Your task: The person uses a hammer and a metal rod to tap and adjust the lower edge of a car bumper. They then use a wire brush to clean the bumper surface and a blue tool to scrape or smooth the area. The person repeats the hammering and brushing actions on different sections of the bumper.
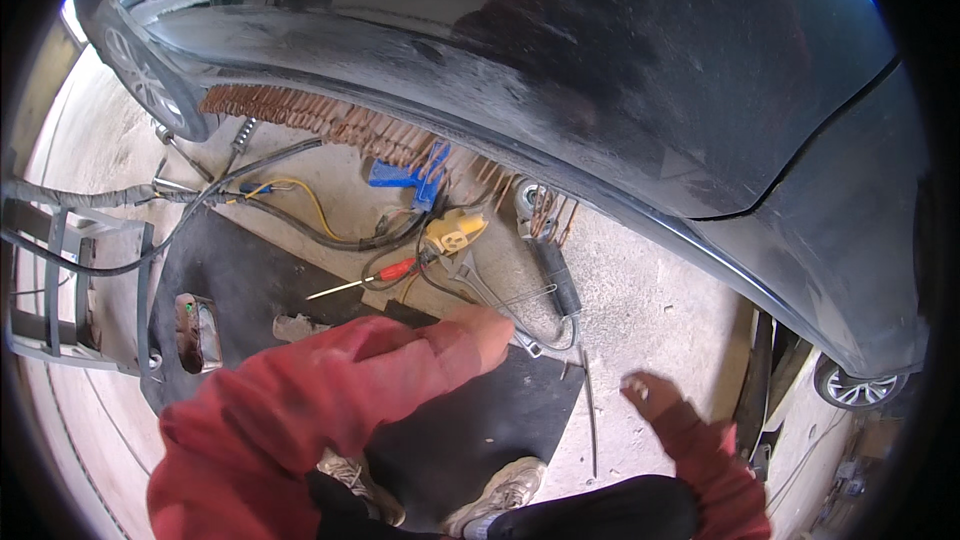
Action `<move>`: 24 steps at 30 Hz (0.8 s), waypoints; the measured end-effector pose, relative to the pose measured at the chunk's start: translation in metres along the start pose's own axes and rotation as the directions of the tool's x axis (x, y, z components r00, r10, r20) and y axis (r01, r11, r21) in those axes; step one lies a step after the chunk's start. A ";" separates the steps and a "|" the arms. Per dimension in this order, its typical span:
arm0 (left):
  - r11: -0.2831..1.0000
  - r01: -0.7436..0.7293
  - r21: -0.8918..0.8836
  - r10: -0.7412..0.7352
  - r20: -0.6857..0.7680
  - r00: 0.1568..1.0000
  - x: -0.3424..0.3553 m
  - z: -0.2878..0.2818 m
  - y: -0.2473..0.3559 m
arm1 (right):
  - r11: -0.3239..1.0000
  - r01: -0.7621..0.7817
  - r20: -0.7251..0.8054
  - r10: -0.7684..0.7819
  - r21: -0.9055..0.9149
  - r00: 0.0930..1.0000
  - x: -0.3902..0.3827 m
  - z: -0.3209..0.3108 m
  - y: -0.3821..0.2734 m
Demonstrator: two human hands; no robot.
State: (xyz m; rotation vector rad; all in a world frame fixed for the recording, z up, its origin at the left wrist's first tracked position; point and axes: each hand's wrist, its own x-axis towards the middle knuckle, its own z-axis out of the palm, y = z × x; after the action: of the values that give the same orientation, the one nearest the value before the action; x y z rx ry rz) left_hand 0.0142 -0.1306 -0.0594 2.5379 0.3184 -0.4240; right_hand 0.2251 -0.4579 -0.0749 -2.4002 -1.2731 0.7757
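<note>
My left hand is over the edge of a black mat, beside a steel adjustable wrench. Its fingers are turned down and hidden, so any hold is unclear. Lower right, my right hand is above the concrete with fingers curled; a small pale spot shows at the fingertips, but I cannot make out what is in them. Between the hands lies a thin dark rod. Past the wrench are a red-handled screwdriver, a yellow tool, a blue tool and an angle grinder.
A dark car spans the far side, with a row of rusty-brown metal loops along its sill. Black cables cross the floor towards a grey metal frame. An open metal box rests on the black mat.
</note>
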 end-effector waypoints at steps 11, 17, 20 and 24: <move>1.000 0.004 -0.008 -0.001 0.349 0.937 -0.091 0.030 -0.065 | 0.782 0.006 -0.286 0.221 0.624 0.932 0.151 -0.011 -0.242; 1.000 -0.021 -0.019 0.026 0.356 0.934 -0.113 0.046 -0.088 | 0.915 0.096 -0.628 0.189 0.391 0.754 0.163 0.011 -0.243; 0.999 -0.028 0.017 0.020 0.360 0.933 -0.114 0.048 -0.095 | 0.871 0.105 -0.584 0.227 0.480 0.780 0.163 0.007 -0.238; 0.998 -0.042 0.056 0.019 0.362 0.932 -0.117 0.047 -0.094 | 0.796 0.109 -0.504 0.264 0.595 0.822 0.163 0.002 -0.235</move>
State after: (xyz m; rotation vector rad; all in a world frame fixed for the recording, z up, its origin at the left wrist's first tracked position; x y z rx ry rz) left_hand -0.1330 -0.0950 -0.0990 2.4559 0.1264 -0.8862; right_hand 0.1433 -0.1925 -0.0089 -1.9243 -0.5557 0.3452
